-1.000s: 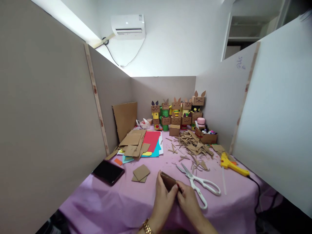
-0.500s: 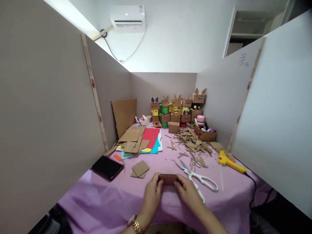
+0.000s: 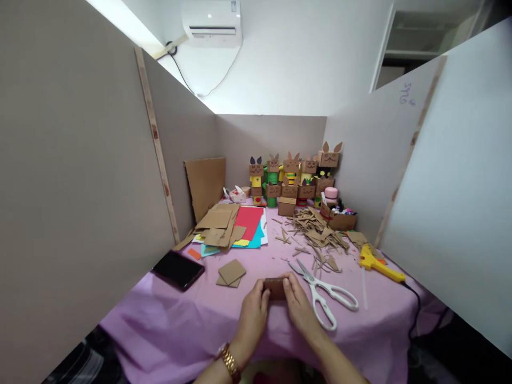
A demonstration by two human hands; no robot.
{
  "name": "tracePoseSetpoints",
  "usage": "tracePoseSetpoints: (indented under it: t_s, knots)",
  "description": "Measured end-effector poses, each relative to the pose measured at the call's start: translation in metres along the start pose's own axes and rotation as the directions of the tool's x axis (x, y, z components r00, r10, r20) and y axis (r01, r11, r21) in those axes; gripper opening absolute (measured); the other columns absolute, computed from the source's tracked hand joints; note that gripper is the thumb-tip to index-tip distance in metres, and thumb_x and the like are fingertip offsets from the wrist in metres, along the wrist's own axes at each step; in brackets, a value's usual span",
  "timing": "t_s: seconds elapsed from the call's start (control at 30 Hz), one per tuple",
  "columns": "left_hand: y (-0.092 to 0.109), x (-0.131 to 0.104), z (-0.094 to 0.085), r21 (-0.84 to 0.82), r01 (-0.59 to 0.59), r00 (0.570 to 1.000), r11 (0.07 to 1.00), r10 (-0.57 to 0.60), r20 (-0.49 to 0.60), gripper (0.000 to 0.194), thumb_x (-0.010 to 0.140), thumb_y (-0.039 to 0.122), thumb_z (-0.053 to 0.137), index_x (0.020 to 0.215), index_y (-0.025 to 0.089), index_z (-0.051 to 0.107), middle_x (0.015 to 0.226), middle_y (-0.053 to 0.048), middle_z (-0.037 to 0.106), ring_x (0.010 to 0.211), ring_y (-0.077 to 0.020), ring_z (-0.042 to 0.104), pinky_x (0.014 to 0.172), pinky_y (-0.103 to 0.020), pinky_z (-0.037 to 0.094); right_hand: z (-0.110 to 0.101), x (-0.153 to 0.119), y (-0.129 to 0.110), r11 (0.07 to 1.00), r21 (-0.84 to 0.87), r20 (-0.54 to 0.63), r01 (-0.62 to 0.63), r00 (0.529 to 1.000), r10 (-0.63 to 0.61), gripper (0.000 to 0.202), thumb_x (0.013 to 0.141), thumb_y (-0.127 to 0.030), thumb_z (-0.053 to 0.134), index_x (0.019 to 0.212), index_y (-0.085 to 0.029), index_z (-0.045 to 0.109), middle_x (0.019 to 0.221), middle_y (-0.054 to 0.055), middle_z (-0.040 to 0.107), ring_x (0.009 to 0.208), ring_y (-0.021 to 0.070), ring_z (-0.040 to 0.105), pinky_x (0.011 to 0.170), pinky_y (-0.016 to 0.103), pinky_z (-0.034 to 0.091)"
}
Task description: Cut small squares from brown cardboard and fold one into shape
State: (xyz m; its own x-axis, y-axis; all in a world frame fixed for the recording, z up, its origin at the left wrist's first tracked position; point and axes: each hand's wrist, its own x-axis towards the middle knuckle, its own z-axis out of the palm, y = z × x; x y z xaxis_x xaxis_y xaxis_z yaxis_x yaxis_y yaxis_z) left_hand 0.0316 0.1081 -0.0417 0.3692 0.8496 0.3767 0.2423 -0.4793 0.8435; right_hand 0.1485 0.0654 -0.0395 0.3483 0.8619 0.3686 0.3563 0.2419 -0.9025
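Observation:
A small brown cardboard piece (image 3: pixel 275 289) is held between both hands, low over the front of the table. My left hand (image 3: pixel 256 309) grips its left end, thumb on the near face. At its right end my right hand (image 3: pixel 296 304) has its fingers closed over the edge. Whether the piece is a flat panel or part of a box, I cannot tell. Just right of my right hand lie open scissors (image 3: pixel 326 290) with white handles. To the left, two square cardboard pieces (image 3: pixel 232 272) overlap on the cloth.
A black tablet (image 3: pixel 178 270) lies at left. Behind it are cardboard sheets and coloured paper (image 3: pixel 248 221). Cardboard scraps (image 3: pixel 318 229) are heaped right of centre. A yellow glue gun (image 3: pixel 378 265) with a cord lies at right. Several cardboard animal figures (image 3: pixel 290 178) stand at the back.
My right hand has shifted its hold, its fingers now further over the piece's right end. The piece shows more of its near face. The view has tilted slightly downward.

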Motion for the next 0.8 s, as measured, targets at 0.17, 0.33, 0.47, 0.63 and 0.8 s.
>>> tracePoseSetpoints:
  t_s: [0.17, 0.33, 0.47, 0.63, 0.8]
  knots:
    - [-0.001, -0.005, 0.011, 0.002, 0.027, 0.999, 1.000, -0.027, -0.045, 0.023, 0.086, 0.020, 0.034, 0.096, 0.018, 0.055, 0.090, -0.012, 0.066, 0.083, -0.0249, 0.062, 0.075, -0.037, 0.047, 0.008, -0.002, 0.007, 0.999, 0.019, -0.056, -0.044, 0.997, 0.045, 0.027, 0.090, -0.041, 0.030, 0.090, -0.024, 0.050, 0.084, 0.004, 0.060, 0.086, 0.0198, 0.059, 0.072, 0.028, 0.050]
    - [0.004, -0.007, 0.013, 0.000, 0.031, 0.996, 1.000, -0.031, -0.083, 0.025, 0.085, 0.019, 0.035, 0.100, 0.016, 0.055, 0.097, -0.014, 0.067, 0.086, -0.0249, 0.064, 0.078, -0.038, 0.048, 0.013, -0.004, 0.007, 0.998, 0.036, -0.095, -0.056, 0.994, 0.059, 0.026, 0.090, -0.042, 0.032, 0.095, -0.024, 0.050, 0.093, 0.006, 0.063, 0.093, 0.0200, 0.060, 0.083, 0.031, 0.049]
    - [0.002, -0.005, 0.013, 0.021, 0.032, 0.996, 0.999, -0.030, -0.090, 0.030, 0.085, 0.019, 0.035, 0.106, 0.014, 0.055, 0.106, -0.017, 0.066, 0.093, -0.0260, 0.063, 0.083, -0.041, 0.047, 0.015, -0.004, 0.009, 0.994, 0.030, -0.124, -0.103, 0.987, 0.106, 0.041, 0.090, -0.047, 0.030, 0.117, -0.020, 0.043, 0.124, 0.012, 0.052, 0.120, 0.0215, 0.047, 0.100, 0.037, 0.038]
    - [0.000, -0.005, 0.014, 0.052, 0.018, 0.996, 0.998, -0.014, -0.087, 0.032, 0.086, 0.018, 0.033, 0.107, 0.013, 0.056, 0.107, -0.016, 0.066, 0.093, -0.0254, 0.063, 0.084, -0.041, 0.047, 0.016, -0.003, 0.008, 0.990, 0.026, -0.128, -0.139, 0.982, 0.141, 0.042, 0.088, -0.049, 0.029, 0.115, -0.019, 0.042, 0.120, 0.015, 0.054, 0.117, 0.0241, 0.049, 0.097, 0.038, 0.040]
    - [-0.007, -0.005, 0.015, 0.100, 0.023, 0.994, 0.995, -0.013, -0.104, 0.032, 0.087, 0.019, 0.032, 0.107, 0.011, 0.056, 0.107, -0.019, 0.066, 0.092, -0.0270, 0.064, 0.082, -0.042, 0.048, 0.015, -0.004, 0.005, 0.992, 0.051, -0.104, -0.117, 0.987, 0.122, 0.027, 0.089, -0.045, 0.030, 0.095, -0.023, 0.045, 0.092, 0.008, 0.060, 0.093, 0.0225, 0.059, 0.080, 0.032, 0.048]
